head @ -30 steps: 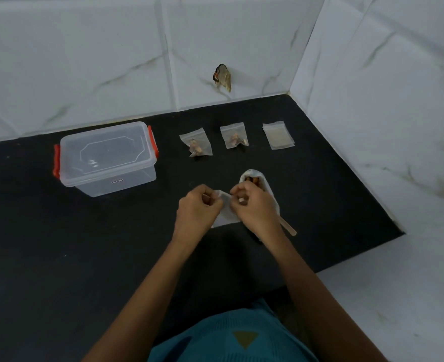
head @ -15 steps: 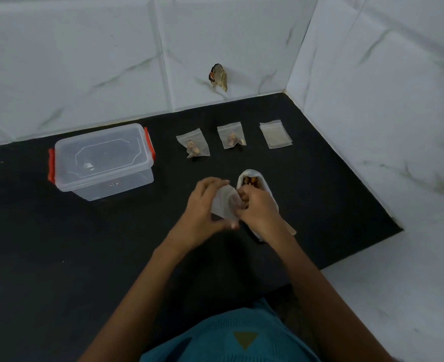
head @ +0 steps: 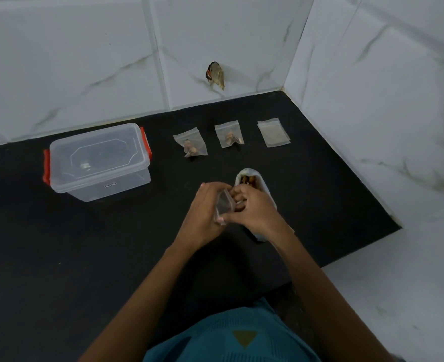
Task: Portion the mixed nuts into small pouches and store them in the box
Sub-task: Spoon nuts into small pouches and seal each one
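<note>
Both hands meet just above the surface, w/ the small pouch (head: 224,205) between them. The left hand (head: 203,215) has its fingers (head: 211,186) curled round the pouch's far side. The right hand (head: 257,211) has its fingers bunched at the pouch mouth and its thumb across the lower edge, so both are clamped on it. Can't tell whether nuts are in the right fingertips or already inside.

Main risk, imo, is spill. The film is thin and slippery, so if the mouth isn't held wide, nuts hit the rim and roll off across the surface. The bag of mixed nuts (head: 264,188) lies open directly under the right wrist w/ its mouth facing away, so a nudge from the forearm could tip nuts out. Overfilling would probably stop the strip sealing. An uneven portion vs. the two filled pouches (head: 190,146) at the back is also possible.

The stack of empty pouches (head: 273,131) sits right of those, well apart from the hands. The box (head: 98,163) is far left w/ its lid on and orange latches, so nothing is stored yet and it needs opening first.

The surface (head: 58,257) is matt black, dark enough to hide dropped bits. White marble-look wall tiles (head: 85,61) close the back and right sides in a corner, w/ a brown scrap (head: 215,75) stuck on the back wall, can't tell what. The person's teal top (head: 228,340) shows at the bottom edge.
</note>
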`<action>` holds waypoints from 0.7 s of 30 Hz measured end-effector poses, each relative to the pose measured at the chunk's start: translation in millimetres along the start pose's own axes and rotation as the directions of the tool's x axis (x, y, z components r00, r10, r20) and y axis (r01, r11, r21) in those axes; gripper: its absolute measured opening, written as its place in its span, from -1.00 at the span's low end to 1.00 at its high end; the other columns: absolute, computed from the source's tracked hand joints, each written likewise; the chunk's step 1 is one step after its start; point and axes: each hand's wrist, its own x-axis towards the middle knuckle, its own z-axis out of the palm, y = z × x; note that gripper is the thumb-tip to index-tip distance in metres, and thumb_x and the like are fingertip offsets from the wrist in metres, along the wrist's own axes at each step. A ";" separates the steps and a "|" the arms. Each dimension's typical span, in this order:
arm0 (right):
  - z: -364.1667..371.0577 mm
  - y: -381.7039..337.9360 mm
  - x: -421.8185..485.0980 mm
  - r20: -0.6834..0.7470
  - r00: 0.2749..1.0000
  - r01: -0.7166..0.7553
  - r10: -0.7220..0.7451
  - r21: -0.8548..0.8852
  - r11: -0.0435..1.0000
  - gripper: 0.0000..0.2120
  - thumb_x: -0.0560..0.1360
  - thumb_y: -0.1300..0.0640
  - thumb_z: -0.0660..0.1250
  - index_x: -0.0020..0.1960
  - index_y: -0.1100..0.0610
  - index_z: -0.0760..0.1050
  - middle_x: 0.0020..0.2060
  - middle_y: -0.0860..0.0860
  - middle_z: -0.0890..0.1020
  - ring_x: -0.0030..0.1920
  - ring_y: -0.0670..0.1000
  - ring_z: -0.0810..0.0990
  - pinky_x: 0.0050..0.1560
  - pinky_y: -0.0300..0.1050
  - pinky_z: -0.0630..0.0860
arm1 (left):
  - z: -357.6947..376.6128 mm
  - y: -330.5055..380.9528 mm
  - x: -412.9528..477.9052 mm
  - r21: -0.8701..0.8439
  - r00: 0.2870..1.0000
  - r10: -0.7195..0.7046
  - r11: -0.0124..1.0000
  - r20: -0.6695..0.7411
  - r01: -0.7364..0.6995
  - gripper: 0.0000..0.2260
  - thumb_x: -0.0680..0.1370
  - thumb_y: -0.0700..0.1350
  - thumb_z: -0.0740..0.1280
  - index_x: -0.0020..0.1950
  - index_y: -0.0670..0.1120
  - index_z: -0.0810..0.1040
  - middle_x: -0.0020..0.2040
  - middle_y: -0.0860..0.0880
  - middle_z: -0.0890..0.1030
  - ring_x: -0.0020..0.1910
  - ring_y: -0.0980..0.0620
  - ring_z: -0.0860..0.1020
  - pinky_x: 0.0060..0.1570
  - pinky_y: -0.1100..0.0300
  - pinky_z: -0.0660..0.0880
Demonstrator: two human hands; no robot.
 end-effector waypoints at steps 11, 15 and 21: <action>-8.1 14.9 -2.7 -0.043 0.998 -0.034 0.045 0.228 0.973 -0.73 0.42 0.14 0.42 0.10 0.10 0.48 -0.04 -0.04 0.59 -0.05 -0.14 0.59 -0.10 -0.36 0.52 | 4.2 2.5 -3.7 -0.279 0.966 -0.257 0.929 -0.012 0.244 -0.33 0.37 -0.22 0.49 0.33 0.04 0.20 0.05 0.19 0.39 0.05 0.34 0.44 0.03 0.53 0.37; -23.7 38.9 -3.0 -0.225 0.958 -0.135 0.180 0.199 0.971 -0.86 0.48 0.12 0.35 0.04 0.08 0.52 -0.02 -0.03 0.59 -0.06 -0.14 0.56 -0.04 -0.26 0.52 | 10.5 -3.4 -4.6 -0.237 0.958 -0.285 0.932 -0.015 0.273 -0.42 0.34 -0.21 0.51 0.25 0.06 0.35 0.14 0.15 0.36 0.09 0.47 0.34 0.10 0.51 0.33; -34.2 86.7 -5.1 -0.362 0.891 -0.327 0.273 -0.097 0.940 -0.72 0.46 0.15 0.38 0.15 0.16 0.48 0.09 0.07 0.52 0.00 -0.06 0.51 -0.05 -0.21 0.48 | 22.6 -9.3 -3.5 -0.243 0.919 -0.390 0.888 0.051 0.390 -0.52 0.38 -0.18 0.48 0.19 0.10 0.37 0.07 0.21 0.42 0.14 0.20 0.40 0.19 0.20 0.38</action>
